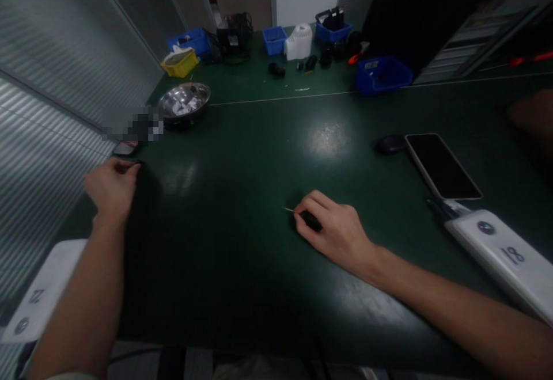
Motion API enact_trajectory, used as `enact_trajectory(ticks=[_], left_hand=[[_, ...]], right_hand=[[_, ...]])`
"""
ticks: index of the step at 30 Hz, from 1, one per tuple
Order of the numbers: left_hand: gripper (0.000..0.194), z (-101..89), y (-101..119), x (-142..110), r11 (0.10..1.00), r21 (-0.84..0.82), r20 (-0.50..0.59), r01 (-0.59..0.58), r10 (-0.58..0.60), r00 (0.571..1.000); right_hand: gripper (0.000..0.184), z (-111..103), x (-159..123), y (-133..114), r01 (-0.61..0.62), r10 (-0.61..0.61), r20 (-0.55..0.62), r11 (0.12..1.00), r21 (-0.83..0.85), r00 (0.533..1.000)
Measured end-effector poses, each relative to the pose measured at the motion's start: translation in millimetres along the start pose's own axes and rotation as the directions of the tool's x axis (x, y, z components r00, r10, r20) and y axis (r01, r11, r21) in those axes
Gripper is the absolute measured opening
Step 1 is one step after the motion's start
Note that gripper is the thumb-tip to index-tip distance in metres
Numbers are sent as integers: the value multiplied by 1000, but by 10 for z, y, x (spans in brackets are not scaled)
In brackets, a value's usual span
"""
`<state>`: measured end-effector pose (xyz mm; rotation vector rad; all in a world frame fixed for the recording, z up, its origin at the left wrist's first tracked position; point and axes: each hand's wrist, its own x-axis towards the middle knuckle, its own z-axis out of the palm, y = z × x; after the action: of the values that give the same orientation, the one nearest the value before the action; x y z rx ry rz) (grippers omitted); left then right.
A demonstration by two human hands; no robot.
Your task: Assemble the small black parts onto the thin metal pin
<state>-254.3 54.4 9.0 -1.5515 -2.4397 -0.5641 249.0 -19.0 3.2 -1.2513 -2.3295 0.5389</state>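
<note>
"Counter [233,288], closest part first: what shows?"

"At lower left, a white box [49,279], partly behind the left forearm. At lower right, another white box [510,259]."

"And the right hand [334,224]?"

"Thumb and forefinger pinch a thin, pale pin [288,209] over the middle of the counter. Whether the pin touches the surface, I cannot tell."

"What lies past the right-hand box?"

"A phone [443,166], its screen dark, and just beside it what looks like a black mouse [391,144]."

"The left hand [113,190]?"

"Out by the left side, fingertips narrowed on a small dark piece [139,162], mostly hidden by the fingers."

"Farther back?"

"A metal bowl [204,93] with white scraps [185,105] in it, then a yellow basket [184,66]. A blue basket [275,46] stands at the far end, next to a white plastic housing [299,45]."
</note>
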Motion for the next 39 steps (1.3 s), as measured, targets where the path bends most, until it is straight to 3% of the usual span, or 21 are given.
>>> enact_trajectory(ticks=[3, 5, 7, 8, 9, 12, 14, 15, 19, 22, 27, 35, 37, 39], left_hand=[[35, -10, 356, -90, 987, -114, -16, -114, 113, 993], [30, -42, 737, -259, 913, -272, -54, -303, 300, 952], [22, -88, 1170, -532, 720, -482, -96, -498, 522, 848], [18, -109, 1379, -695, 620, -570, -88, -539, 605, 791], [14, -125, 1568, -863, 514, -645, -59, -566, 704, 708], [7, -122, 1951, -1292, 322, -785, 51, -528, 885, 464], [6, -84, 2040, -1445, 278, -815, 73, -508, 919, 387], [6, -62, 2047, -1478, 276, -819, 78, -503, 922, 380], [7, -14, 1988, -1462, 333, -825, 133, -457, 900, 415], [18, -31, 1970, -1445, 360, -828, 169, -429, 891, 421], [23, -65, 1995, -1474, 320, -847, 129, -425, 899, 419], [21, -63, 1983, -1490, 281, -878, 94, -387, 895, 437], [21, -53, 1983, -1496, 264, -866, 57, -425, 895, 442], [20, -41, 1984, -1507, 243, -833, 15, -497, 908, 420]], right_hand=[[13, 10, 5, -3, -9, 9, 4, 1000, -6, 1000], [13, 14, 7, -3, -20, 20, 2, 1000, -4, 1000], [14, 14, 10, -5, -39, 39, -6, 999, 4, 999], [14, 13, 12, -7, -50, 51, -10, 999, 15, 999], [14, 10, 14, -9, -61, 61, -19, 998, 29, 998], [14, -2, 19, -17, -79, 85, -69, 993, 83, 994], [13, -8, 23, -22, -69, 80, -95, 991, 110, 992], [13, -10, 25, -23, -58, 70, -97, 991, 119, 993], [12, 0, 26, -19, -21, 26, -42, 993, 116, 999], [13, 14, 24, -14, -11, 11, -8, 997, 77, 1000], [13, 18, 26, -19, -6, 5, 13, 999, 51, 1000], [13, -2, 26, -20, 54, -53, -15, 987, 153, 998], [13, 4, 22, -15, 57, -57, -3, 987, 147, 998], [14, 16, 17, -11, 62, -65, 26, 992, 111, 998]])
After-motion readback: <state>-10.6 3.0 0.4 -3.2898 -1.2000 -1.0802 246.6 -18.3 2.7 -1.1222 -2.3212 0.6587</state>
